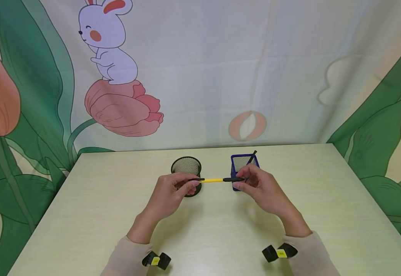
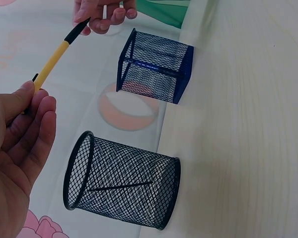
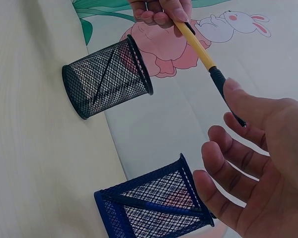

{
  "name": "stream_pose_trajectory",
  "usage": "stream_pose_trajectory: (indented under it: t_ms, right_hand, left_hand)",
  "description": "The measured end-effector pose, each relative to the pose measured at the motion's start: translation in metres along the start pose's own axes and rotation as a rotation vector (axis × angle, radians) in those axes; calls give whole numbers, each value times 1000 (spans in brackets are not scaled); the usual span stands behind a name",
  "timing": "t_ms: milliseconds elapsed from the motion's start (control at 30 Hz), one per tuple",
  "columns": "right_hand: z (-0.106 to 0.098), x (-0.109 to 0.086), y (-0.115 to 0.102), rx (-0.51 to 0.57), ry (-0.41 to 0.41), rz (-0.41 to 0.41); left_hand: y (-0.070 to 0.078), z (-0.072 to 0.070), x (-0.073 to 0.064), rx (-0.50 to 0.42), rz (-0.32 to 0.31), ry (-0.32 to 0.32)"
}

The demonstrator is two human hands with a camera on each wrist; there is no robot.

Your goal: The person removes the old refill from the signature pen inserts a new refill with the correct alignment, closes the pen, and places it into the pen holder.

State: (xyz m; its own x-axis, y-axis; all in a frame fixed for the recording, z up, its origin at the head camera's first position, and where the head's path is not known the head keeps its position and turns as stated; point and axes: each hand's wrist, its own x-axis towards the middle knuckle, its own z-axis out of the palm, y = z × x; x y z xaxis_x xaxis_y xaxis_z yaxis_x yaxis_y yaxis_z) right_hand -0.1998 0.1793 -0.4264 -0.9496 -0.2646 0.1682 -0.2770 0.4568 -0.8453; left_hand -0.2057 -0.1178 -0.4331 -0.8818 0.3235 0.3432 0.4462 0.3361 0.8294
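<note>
A yellow pen (image 1: 214, 180) with a black clip end and a black grip spans the gap between both hands, held level above the table. My left hand (image 1: 170, 191) pinches its clip end between thumb and fingers. At the other end, my right hand (image 1: 264, 189) pinches the black grip near the tip with thumb and index finger, the other fingers loosely bent, as the right wrist view shows. Behind the left hand stands a round black mesh pen holder (image 2: 129, 173). A square blue mesh pen holder (image 3: 151, 203) is behind the right hand, with a dark pen (image 1: 252, 156) leaning in it.
Both holders stand on the pale wooden table (image 1: 214, 237). A thin dark line runs down inside the round holder; whether it is a pen or a seam I cannot tell. Behind the table hangs a printed cloth (image 1: 200, 76) with a rabbit and flowers.
</note>
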Motion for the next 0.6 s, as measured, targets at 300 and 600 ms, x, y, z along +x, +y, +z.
stream_pose_trajectory:
  t_ms: [300, 600]
  right_hand:
    - [1, 0, 2, -3, 6, 17]
    - [0, 1, 3, -3, 23, 25]
  left_hand:
    - [1, -1, 0, 11, 15, 3]
    - [1, 0, 0, 10, 14, 0]
